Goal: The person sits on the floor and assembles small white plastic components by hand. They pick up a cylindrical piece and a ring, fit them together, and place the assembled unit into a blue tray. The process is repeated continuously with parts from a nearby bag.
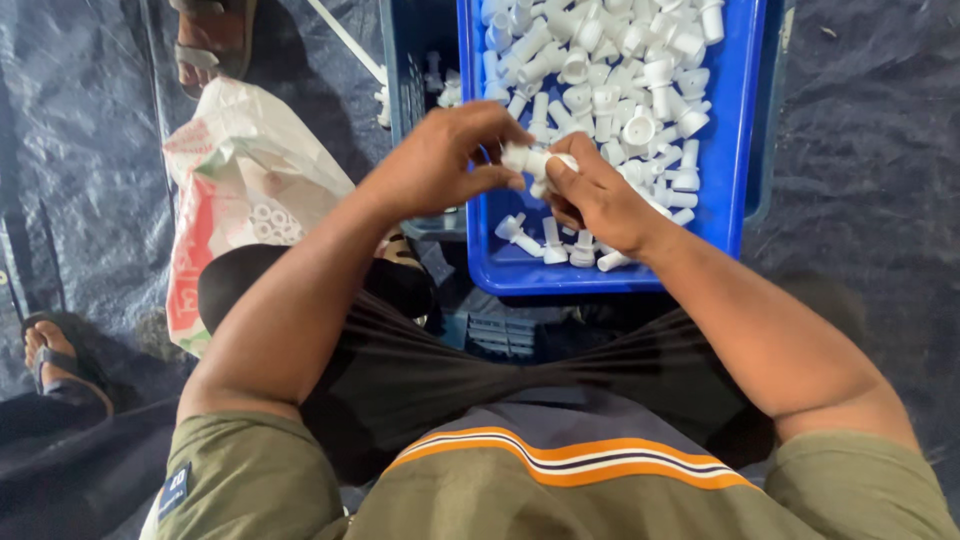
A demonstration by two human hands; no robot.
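My left hand (445,160) and my right hand (595,195) meet over the near left corner of a blue plastic tray (740,130). Together they pinch a small white plastic fitting (530,160), the left fingers on its left end and the right fingers around its right end. The tray is heaped with several more white fittings (620,80), short tubes with flared ends. A few lie loose along the tray's near edge, just under my right hand.
A second blue crate (410,70) stands left of the tray with a few white parts in it. A white and red plastic sack (240,190) holding white rings lies at my left. Sandalled feet of other persons (210,40) show at top left and at the left edge (55,360). Dark tarpaulin covers the ground.
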